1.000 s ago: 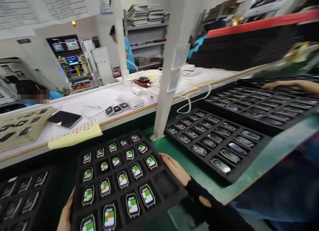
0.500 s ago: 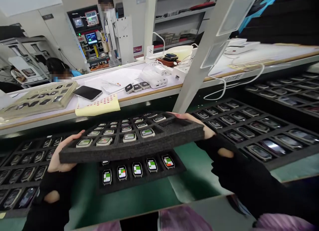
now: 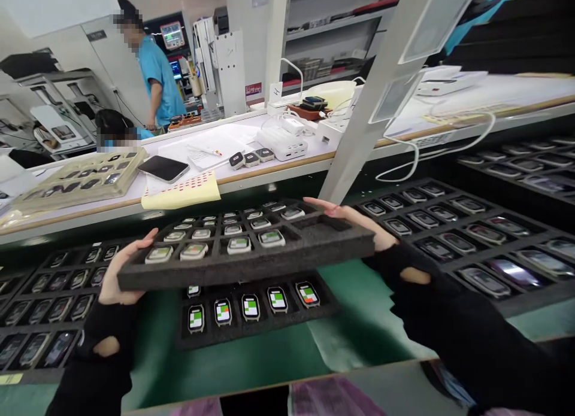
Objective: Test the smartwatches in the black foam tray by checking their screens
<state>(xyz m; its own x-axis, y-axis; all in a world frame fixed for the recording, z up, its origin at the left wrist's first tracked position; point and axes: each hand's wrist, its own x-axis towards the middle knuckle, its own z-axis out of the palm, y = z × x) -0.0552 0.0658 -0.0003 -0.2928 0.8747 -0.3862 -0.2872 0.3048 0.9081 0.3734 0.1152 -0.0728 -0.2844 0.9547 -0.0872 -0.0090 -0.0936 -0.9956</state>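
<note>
Between my two hands a black foam tray (image 3: 251, 264) is held up, tilted so its front wall faces me. Rows of smartwatches (image 3: 239, 244) sit in its pockets, with one pocket at the right front bare. My left hand (image 3: 123, 269) grips the tray's left end, thumb along the top edge. At the opposite end my right hand (image 3: 359, 224) holds the tray, fingers stretched along the back corner. Beneath it, a second foam tray (image 3: 265, 332) lies on the green bench, its watches (image 3: 250, 308) showing lit green and white screens. The raised tray hides its rear part.
More foam trays of watches stand left (image 3: 54, 272) and right (image 3: 453, 227). Above the bench runs a shelf with a phone (image 3: 164, 168), a yellow sheet (image 3: 182, 191) and a clear tray (image 3: 81, 179). A slanted metal post (image 3: 354, 128) rises nearby. A co-worker in blue (image 3: 157, 75) stands behind.
The held tray is nearly at the same height over the lower one, with my view shifted slightly. In the background, the co-worker in blue has come into fuller view, farther left.
</note>
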